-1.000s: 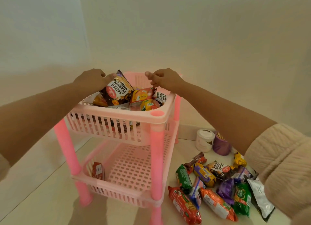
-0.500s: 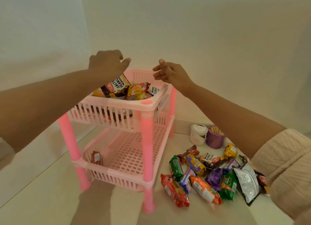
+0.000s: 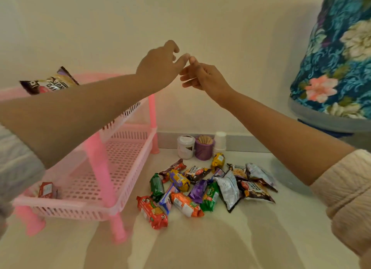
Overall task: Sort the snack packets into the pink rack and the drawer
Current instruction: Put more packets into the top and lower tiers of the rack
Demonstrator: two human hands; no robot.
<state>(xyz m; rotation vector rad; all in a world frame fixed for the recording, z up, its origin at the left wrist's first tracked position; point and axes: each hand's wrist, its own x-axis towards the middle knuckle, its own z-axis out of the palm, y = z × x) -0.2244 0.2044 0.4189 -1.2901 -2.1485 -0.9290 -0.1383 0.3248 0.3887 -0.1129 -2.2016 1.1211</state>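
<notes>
Both the left hand (image 3: 160, 65) and the right hand (image 3: 202, 75) are raised with loosely curled fingers, nothing held; snack packets (image 3: 200, 188) are heaped beside the pink rack (image 3: 112, 168).

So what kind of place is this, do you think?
Probably a home kitchen or pantry counter: a pink rack against the wall, loose snack packets and small jars on a pale surface.

One pink rack (image 3: 128, 148), two hands, three tubs
</notes>
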